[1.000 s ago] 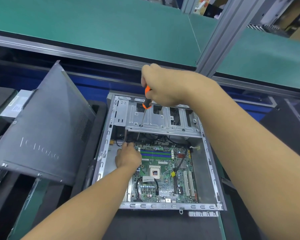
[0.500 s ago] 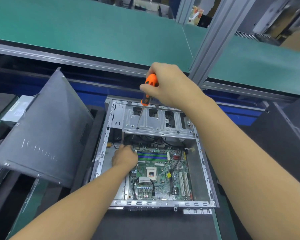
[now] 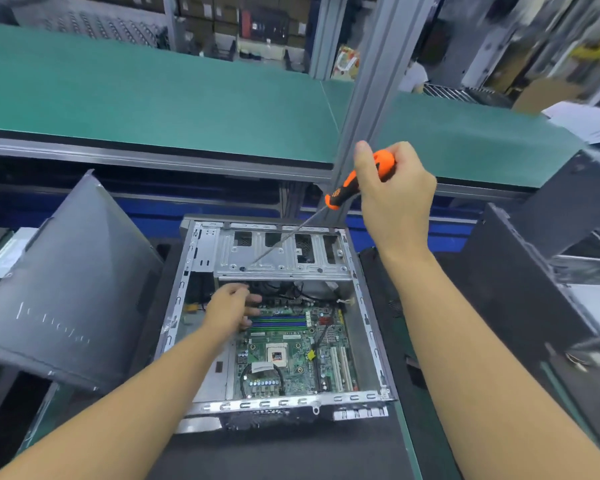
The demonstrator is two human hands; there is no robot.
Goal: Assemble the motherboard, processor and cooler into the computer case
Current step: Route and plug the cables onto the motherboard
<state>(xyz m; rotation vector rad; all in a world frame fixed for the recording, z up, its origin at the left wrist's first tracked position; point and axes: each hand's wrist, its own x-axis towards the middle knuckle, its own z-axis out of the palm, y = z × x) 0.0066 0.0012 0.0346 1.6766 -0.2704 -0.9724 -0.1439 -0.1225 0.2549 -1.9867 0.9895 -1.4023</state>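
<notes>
In my right hand (image 3: 395, 206), the screwdriver (image 3: 340, 194): orange-and-black plastic handle with a slight sheen; bare grey metal shaft.
The computer case (image 3: 274, 403): unpainted sheet metal, dull silver, stamped.
The motherboard (image 3: 298, 344): green board, semi-gloss.
The side panel (image 3: 66, 289): dark grey, matt, finely textured.
The bench top (image 3: 153, 91): green mat, smooth, matt.
The underlay (image 3: 291, 452) beneath the case: black, matt.

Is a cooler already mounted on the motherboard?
No, the socket in the middle of the motherboard shows openly, with no cooler over it.
</notes>
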